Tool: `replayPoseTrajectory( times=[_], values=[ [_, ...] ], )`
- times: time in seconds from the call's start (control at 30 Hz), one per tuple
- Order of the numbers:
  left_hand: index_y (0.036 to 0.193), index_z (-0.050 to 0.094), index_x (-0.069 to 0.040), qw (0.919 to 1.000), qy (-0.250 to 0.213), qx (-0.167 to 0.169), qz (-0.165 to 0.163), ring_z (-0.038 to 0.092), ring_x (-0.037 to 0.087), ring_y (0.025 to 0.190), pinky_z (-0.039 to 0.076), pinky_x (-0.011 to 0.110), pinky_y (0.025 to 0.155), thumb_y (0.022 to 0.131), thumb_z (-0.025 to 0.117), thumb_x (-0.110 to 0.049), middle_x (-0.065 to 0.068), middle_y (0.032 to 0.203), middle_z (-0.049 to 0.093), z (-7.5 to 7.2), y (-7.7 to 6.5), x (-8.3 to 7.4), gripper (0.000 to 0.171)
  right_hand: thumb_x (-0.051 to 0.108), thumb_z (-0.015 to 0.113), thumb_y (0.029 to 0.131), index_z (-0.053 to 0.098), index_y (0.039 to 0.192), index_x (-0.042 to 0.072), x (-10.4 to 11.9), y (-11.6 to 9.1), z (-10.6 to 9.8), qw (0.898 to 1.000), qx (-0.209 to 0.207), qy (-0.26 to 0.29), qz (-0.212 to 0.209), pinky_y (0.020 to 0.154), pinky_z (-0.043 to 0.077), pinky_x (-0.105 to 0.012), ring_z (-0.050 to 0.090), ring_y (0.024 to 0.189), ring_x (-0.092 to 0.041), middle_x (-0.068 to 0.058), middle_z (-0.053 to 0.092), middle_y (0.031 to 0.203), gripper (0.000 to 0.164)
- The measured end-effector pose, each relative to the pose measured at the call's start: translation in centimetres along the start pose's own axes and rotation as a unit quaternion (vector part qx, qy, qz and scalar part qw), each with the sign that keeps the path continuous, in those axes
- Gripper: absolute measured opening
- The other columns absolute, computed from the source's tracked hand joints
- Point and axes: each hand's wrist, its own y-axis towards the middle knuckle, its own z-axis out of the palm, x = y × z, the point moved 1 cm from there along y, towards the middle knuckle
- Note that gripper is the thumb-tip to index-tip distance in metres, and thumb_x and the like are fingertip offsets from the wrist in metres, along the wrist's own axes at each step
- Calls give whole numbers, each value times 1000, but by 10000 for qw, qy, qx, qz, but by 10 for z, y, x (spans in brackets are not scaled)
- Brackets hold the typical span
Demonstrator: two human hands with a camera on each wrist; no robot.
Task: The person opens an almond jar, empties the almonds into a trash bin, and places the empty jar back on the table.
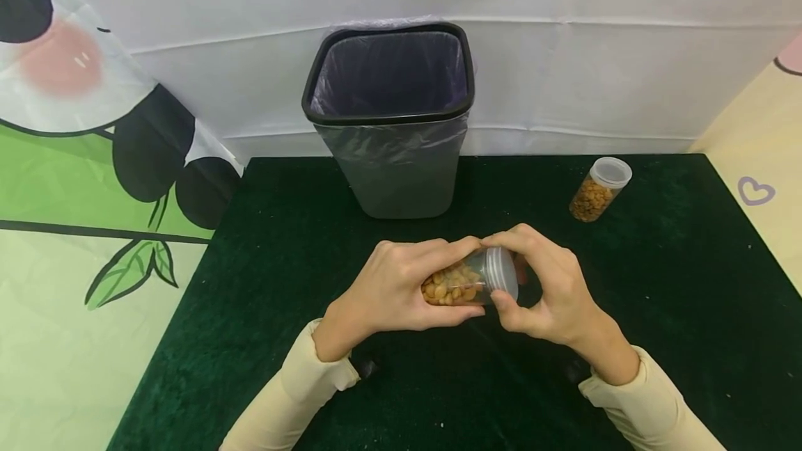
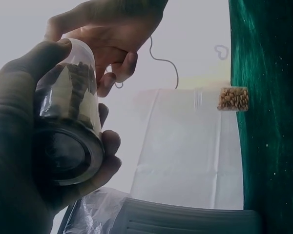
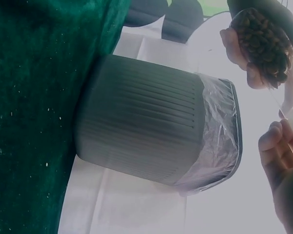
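Left to right. On a worktop covered in dark green cloth stands one tapered grey plastic bin with a black rim, fitted with one thin translucent liner. In front of it, the left hand has its grip clamped around the body of a clear cylindrical jar of yellowish kernels. This jar is raised above the worktop, tipped nearly onto its side, its translucent ridged lid facing right. The right hand has its grip closed on that lid, thumb and fingers at opposite sides of the rim. Farther right, one similar lidded jar stands upright on the worktop.

Handling: the partly filled jar is probably light and fairly stiff, its smooth wall likely slippery and its loose kernels apt to slide. The mid-body suits a steadying hold; the ridged rim should offer better purchase for turning.

Count: two hands, two jars, two lids, one bin, one liner; the kernels are too many to count.
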Motion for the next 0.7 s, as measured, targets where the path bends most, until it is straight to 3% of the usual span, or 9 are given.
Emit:
replayPoseTrajectory(
  times=[0.33,0.7],
  values=[
    [138,65,-14,9998,149,-59,128,60,2,65,47,9,59,80,88,-46,-2,91,75,-3,0,0,70,45,55,102,59,115,-11,-2,0,5,9992,-116,-14,-394,59,46,-19,52,71,-11,-13,65,96,58],
    [140,64,-16,10000,56,79,-15,60,1,65,47,9,60,81,87,-46,-2,93,75,-7,0,-1,70,41,53,101,55,117,-11,-1,0,5,9982,109,16,-583,68,50,-23,55,85,-17,-18,59,105,55]
  ],
)
